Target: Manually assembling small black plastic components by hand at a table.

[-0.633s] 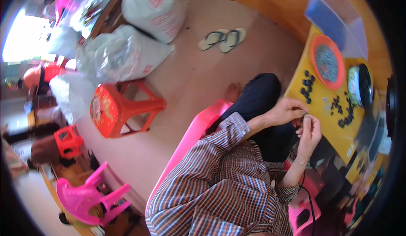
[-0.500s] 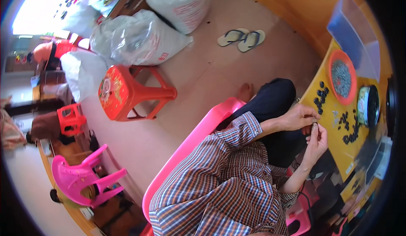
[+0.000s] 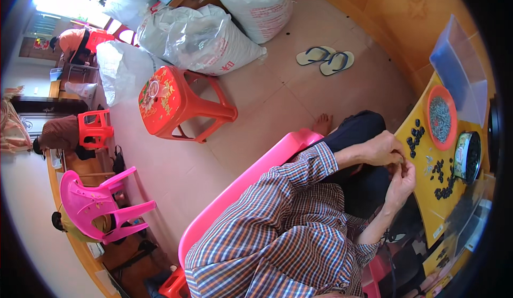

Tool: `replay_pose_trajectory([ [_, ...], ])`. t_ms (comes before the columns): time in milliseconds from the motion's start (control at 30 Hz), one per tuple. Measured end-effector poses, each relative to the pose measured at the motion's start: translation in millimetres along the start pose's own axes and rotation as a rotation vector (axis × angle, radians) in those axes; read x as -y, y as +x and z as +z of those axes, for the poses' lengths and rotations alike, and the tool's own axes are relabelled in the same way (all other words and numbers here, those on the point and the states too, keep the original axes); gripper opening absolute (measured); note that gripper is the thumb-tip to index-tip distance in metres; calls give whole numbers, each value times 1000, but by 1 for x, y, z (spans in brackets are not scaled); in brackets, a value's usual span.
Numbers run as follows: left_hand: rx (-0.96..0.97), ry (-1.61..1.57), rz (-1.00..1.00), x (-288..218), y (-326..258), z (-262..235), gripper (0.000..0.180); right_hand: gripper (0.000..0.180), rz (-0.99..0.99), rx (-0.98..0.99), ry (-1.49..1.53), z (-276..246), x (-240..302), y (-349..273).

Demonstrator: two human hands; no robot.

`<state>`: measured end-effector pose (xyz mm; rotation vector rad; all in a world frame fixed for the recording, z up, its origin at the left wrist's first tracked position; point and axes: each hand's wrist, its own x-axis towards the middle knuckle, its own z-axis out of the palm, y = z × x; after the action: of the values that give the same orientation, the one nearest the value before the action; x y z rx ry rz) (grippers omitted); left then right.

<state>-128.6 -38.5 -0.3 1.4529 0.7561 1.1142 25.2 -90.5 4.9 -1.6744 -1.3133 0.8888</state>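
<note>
My left hand (image 3: 382, 148) and my right hand (image 3: 399, 187) meet over my lap at the edge of a yellow tabletop (image 3: 426, 212). The fingertips of both are pinched together, and whatever sits between them is too small to make out. Beside my left hand lies a group of black round pieces (image 3: 412, 140). More small black pieces (image 3: 443, 193) are spread in front of my right hand. Farther back on the tabletop, an orange bowl (image 3: 453, 117) holds many small grey pieces. A round tin (image 3: 461, 156) with dark contents stands tilted-looking next to it.
A clear plastic bin (image 3: 457, 63) stands at the tabletop's far end. A red stool (image 3: 184, 105), flip-flops (image 3: 336, 63) and stuffed white sacks (image 3: 214, 44) are on the floor. Behind me are a pink chair (image 3: 88, 204) and several people seated at work.
The view has shifted, so the room sits a little differently in the picture. My hands have come closer together, and the fingers of my left hand have curled in toward the right.
</note>
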Motion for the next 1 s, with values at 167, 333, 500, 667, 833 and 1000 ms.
replay_pose_trajectory([
  [167,191,706,256,-9,26,-31,14,25,-15,-15,63,10,26,-10],
  [333,106,175,-378,-38,29,-86,16,24,-14,48,89,0,15,-8],
  [500,-29,117,-502,1,-22,-154,18,23,-12,83,84,-5,11,-10],
  [667,-566,-419,-606,39,-102,-210,20,22,-24,103,26,-4,6,-10],
  [833,-1112,-549,-147,39,-159,-307,9,21,12,119,22,-1,-3,-8],
  [1000,-1203,-473,309,4,-189,-439,14,21,29,133,41,1,-4,-10],
])
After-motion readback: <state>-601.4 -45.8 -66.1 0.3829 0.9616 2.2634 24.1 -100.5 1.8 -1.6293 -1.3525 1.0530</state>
